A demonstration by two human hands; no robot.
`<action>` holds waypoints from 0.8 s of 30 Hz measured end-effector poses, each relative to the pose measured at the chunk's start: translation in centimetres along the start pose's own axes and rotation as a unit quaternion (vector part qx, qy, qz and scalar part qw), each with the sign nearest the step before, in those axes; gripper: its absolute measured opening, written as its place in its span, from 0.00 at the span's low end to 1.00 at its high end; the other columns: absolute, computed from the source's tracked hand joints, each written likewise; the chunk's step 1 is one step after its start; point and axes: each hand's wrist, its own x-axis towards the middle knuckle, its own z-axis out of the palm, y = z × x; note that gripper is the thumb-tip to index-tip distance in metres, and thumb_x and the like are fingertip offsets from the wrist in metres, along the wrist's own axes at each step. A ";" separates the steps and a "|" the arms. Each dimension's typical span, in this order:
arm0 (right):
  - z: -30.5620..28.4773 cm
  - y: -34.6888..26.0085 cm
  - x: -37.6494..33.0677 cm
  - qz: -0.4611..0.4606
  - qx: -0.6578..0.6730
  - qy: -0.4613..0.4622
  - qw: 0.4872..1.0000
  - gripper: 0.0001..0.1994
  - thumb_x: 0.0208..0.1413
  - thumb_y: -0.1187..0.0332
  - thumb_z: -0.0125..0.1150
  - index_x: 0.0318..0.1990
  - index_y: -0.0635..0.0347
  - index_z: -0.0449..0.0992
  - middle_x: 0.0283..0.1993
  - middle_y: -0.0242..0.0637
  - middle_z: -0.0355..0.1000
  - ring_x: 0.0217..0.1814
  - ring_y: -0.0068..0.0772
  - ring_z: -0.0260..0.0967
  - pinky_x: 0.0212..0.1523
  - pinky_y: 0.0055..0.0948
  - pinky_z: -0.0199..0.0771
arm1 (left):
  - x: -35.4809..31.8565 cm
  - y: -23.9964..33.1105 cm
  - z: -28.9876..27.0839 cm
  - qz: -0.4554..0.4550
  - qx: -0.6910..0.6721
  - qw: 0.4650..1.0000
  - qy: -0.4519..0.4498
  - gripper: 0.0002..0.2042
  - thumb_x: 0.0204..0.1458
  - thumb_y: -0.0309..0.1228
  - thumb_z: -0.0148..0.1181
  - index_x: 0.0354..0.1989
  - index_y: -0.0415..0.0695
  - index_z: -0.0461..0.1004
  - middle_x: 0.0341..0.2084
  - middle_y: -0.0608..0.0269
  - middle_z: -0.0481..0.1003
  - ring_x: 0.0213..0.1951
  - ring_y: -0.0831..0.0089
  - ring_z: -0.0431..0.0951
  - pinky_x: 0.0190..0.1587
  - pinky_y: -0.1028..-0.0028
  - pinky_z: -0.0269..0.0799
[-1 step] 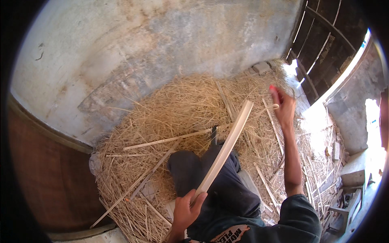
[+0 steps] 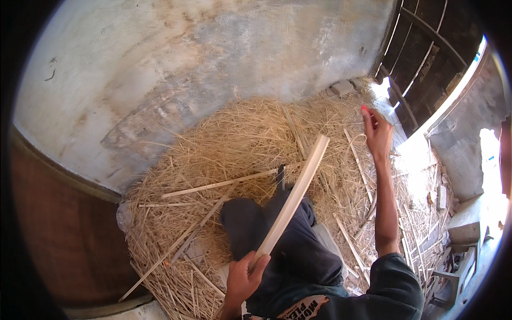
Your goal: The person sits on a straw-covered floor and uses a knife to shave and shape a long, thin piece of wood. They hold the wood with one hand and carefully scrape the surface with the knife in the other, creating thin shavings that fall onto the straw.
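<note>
My left hand (image 2: 242, 277) grips the lower end of a long pale flat strip of split cane (image 2: 296, 197), which slants up and to the right over my dark-trousered legs (image 2: 277, 240). My right hand (image 2: 376, 130) is stretched out high over the straw pile (image 2: 240, 144), fingers extended and holding nothing I can make out; a small red spot (image 2: 365, 109) shows at a fingertip. A dark blade-like tool (image 2: 280, 178) stands upright by my knee. Several more pale strips (image 2: 218, 185) lie across the straw.
A stained grey wall (image 2: 213, 53) curves behind the straw. A dark slatted wooden gate (image 2: 426, 48) stands at the upper right, with bright daylight, concrete blocks (image 2: 464, 224) and scattered sticks beyond. A brown curved surface (image 2: 53, 229) borders the left.
</note>
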 end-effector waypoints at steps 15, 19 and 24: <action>-2.8 -11.9 -14.5 -0.306 0.228 -0.205 0.901 0.13 0.56 0.57 0.76 0.41 0.53 0.84 0.30 0.29 0.76 0.22 0.30 0.75 0.22 0.32 0.73 | 4.7 3.6 -0.3 0.008 -0.149 0.988 0.051 0.15 0.68 0.39 0.62 0.34 0.40 0.78 0.16 0.76 0.66 0.19 0.89 0.64 0.21 0.78 0.55; -3.3 -13.2 -15.4 -0.323 0.204 -0.213 0.899 0.15 0.54 0.57 0.77 0.42 0.54 0.83 0.26 0.29 0.71 0.20 0.31 0.73 0.20 0.33 0.71 | 5.1 4.5 0.0 0.052 -0.083 0.992 0.082 0.16 0.67 0.38 0.63 0.32 0.38 0.77 0.14 0.70 0.67 0.18 0.86 0.65 0.21 0.75 0.56; -3.2 -13.7 -15.9 -0.322 0.198 -0.220 0.899 0.15 0.56 0.55 0.76 0.42 0.53 0.83 0.26 0.28 0.71 0.18 0.31 0.71 0.20 0.32 0.70 | 5.0 5.6 0.2 0.081 -0.053 0.989 0.111 0.17 0.66 0.38 0.64 0.31 0.37 0.76 0.13 0.62 0.67 0.16 0.81 0.65 0.20 0.71 0.57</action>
